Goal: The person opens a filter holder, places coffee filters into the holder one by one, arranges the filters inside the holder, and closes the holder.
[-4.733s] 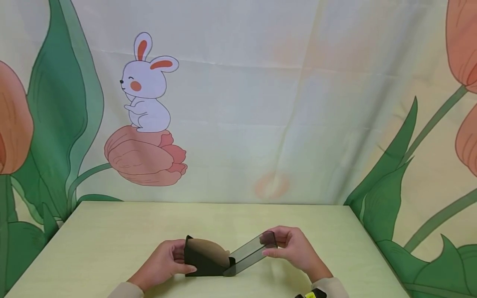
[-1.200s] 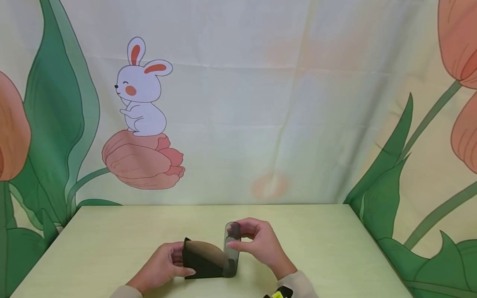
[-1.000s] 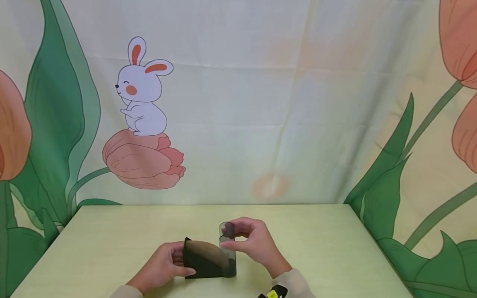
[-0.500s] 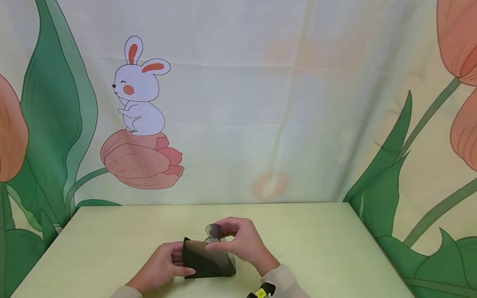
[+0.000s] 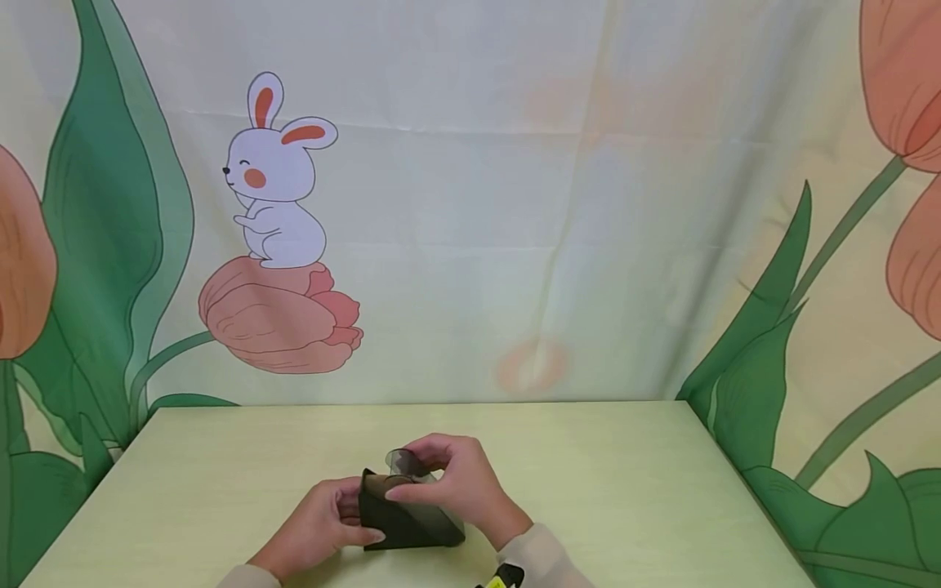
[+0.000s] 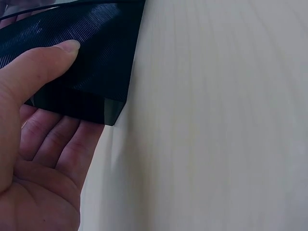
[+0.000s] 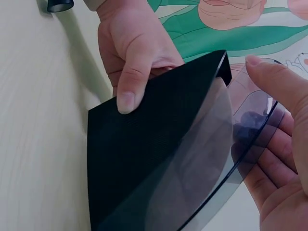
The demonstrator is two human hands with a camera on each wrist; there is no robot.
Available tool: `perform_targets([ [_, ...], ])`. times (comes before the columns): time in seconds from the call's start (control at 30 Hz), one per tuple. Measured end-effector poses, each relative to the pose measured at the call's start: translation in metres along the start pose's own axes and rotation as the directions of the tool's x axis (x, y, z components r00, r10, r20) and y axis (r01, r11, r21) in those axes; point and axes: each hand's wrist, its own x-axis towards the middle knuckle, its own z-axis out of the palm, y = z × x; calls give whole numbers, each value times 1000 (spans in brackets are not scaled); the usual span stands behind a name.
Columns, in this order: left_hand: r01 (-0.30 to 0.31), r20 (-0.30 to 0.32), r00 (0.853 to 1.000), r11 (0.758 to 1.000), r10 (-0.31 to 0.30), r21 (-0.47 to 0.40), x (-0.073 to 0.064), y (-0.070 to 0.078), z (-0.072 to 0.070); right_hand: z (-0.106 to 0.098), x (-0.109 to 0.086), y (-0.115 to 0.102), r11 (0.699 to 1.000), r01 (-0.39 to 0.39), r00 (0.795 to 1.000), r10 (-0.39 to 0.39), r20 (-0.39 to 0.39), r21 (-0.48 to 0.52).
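A black wedge-shaped box [image 5: 400, 524] with a smoky see-through lid [image 5: 403, 462] is low on the table, near the middle of the head view. My left hand [image 5: 323, 518] grips its left end, thumb on the ribbed near face and fingers behind, as the left wrist view shows. With thumb and fingers on opposite sides, my right hand [image 5: 459, 483] pinches the lid's free end. The lid slants over the box, its end still raised above the top left edge. Through it shows a flat brownish rounded piece [image 7: 211, 120] inside the box.
The pale wood-grain table [image 5: 603, 490] runs back to a hanging cloth [image 5: 456, 204] printed with a rabbit and tulips. A black and yellow band [image 5: 506, 576] sits at the right sleeve. Dark wrist gear [image 7: 59, 5] shows near the left sleeve.
My right hand has swung the lid leftward, from sticking out to the right, through upright, to lying over the box. My left hand has kept its hold on the box with little movement.
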Motion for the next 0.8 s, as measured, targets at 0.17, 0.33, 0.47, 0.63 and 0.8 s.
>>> perform_targets([
  [0.17,6,-3,1000,1000,-6,7,0,0,0,6,0,-4,1000,7,1000,-7,-4,-2],
  [0.33,18,3,1000,1000,-18,14,2,0,0,12,0,-5,1000,9,1000,-9,5,-25],
  [0.47,5,12,1000,1000,-5,5,2,0,-1,16,1,-5,999,13,1000,-12,9,-53],
  [0.63,-5,15,1000,1000,5,-2,1,-1,-1,22,0,-6,998,-2,1000,2,0,-70],
  [0.8,-19,19,1000,1000,19,-12,1,0,-1,27,-1,-3,999,-4,1000,4,-10,-54],
])
